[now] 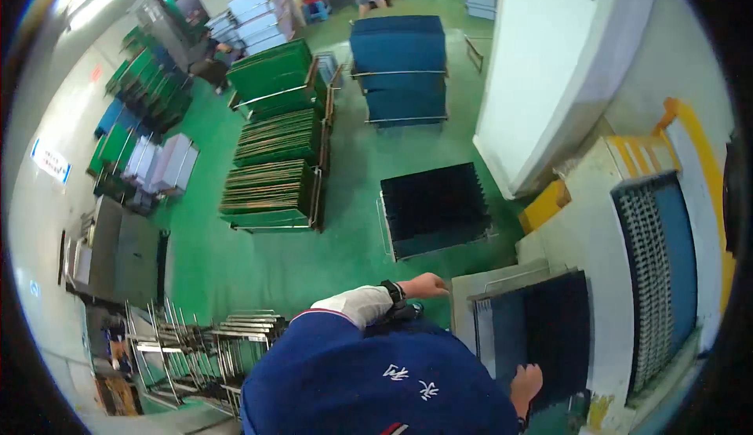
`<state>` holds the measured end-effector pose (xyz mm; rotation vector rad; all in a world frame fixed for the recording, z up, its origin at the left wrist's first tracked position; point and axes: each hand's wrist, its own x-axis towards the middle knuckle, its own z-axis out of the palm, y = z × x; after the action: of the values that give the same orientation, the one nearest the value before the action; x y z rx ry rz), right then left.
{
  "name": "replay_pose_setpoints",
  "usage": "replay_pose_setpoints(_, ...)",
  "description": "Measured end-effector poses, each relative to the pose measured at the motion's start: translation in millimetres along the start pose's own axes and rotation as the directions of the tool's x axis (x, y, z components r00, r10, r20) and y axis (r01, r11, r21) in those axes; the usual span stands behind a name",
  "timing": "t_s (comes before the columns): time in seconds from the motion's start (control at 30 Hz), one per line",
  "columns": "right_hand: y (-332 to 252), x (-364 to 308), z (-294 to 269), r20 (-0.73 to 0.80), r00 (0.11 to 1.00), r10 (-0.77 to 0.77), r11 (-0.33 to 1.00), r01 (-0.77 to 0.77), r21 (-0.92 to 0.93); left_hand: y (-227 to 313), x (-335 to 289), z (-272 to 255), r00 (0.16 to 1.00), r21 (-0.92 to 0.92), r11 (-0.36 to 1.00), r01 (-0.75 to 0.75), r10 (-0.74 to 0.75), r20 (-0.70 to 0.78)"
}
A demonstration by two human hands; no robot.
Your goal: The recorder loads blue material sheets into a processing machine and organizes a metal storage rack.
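Note:
My left hand [424, 285], a dark watch on its wrist, has its fingers curled in beside the corner of a pale bench [463, 298]. Nothing shows in it. At the near edge of a dark stack of thin panels [553, 329], my right hand [526, 384] is closed. Whatever its fingers may grip is too small to make out. The stack sits in a wire rack on the bench, with grey-blue and whitish panels along its left side. To its right, a machine opening [663, 278] shows rows of small white rollers beside a blue surface.
Another rack of black panels [435, 203] stands on the green floor ahead. Beyond it are blue panels [398, 66] and, to the left, racked green panels [267, 188]. Empty metal racks [227, 337] stand at lower left. A white pillar [549, 66] rises at right.

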<state>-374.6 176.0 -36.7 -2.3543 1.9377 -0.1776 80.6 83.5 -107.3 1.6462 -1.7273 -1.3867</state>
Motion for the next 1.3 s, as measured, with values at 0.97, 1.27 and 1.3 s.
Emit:
replay_pose_setpoints(0.97,73.5,83.7,-184.6,0.285,0.728,0.624,-0.464,0.051,0.885,269.7,59.2,7.8,0.889,-0.792,0.535,0.294,0.151,0.431)
replay_pose_setpoints(1.27,169.5,99.4,-146.0,0.369,0.602,0.708,-0.486,0.036,0.873,272.0,116.1,17.5,0.864,-0.848,0.433,0.306,0.248,0.438)
replay_pose_setpoints(1.3,181.0,90.8,-148.2,0.348,0.622,0.701,-0.485,0.059,0.872,284.5,114.6,17.8,0.892,-0.859,0.415,0.3,0.197,0.407)
